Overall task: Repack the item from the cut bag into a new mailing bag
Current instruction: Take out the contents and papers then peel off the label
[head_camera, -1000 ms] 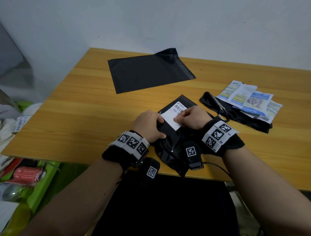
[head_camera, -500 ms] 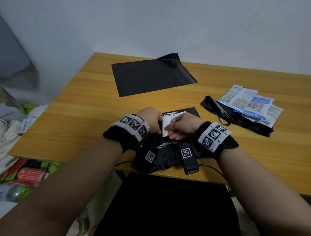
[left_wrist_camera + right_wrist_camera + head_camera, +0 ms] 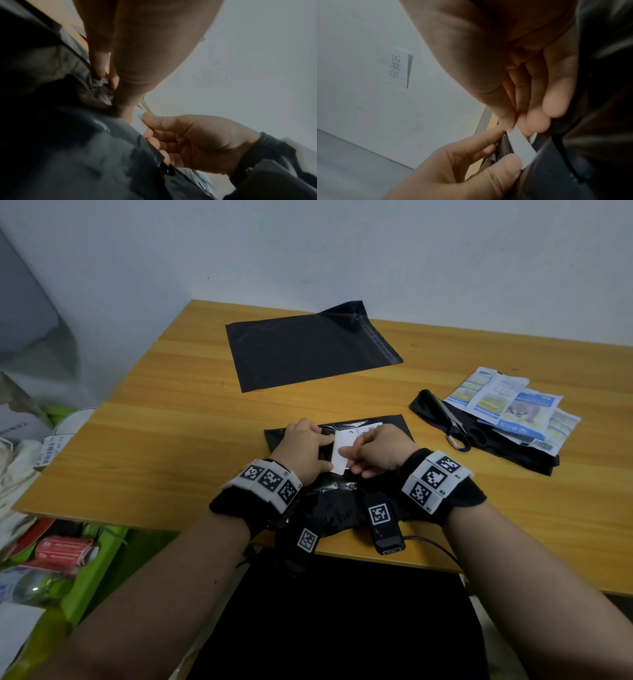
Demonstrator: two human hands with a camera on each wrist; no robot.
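Hands meet near the front edge of the wooden counter [image 3: 171, 446], over a crumpled black bag [image 3: 337, 505] with a white label [image 3: 342, 451] on it. The left hand [image 3: 305, 450] holds the bag down, and its thumb presses on the near corner of the label; in the left wrist view two of its fingers [image 3: 98, 63] pinch a fold of the black plastic. The right hand [image 3: 380, 451] pinches the white label between thumb and fingers [image 3: 537, 121], and the label stands up a bit off the bag. The bag hangs a little over the counter edge, under both wrists. Farther back on the counter lies a flat black mailing bag [image 3: 308, 354], well apart from the hands. To the right lie some blue and white packets [image 3: 513, 409], partly on top of another piece of black plastic [image 3: 520, 455], with black scissors [image 3: 460, 429] beside them. The wall [image 3: 342, 251] behind is plain and pale, and the right wrist view shows a small paper note [image 3: 397, 69] stuck on it. Down on the left are a green bin [image 3: 89, 573] and red cans [image 3: 63, 551].
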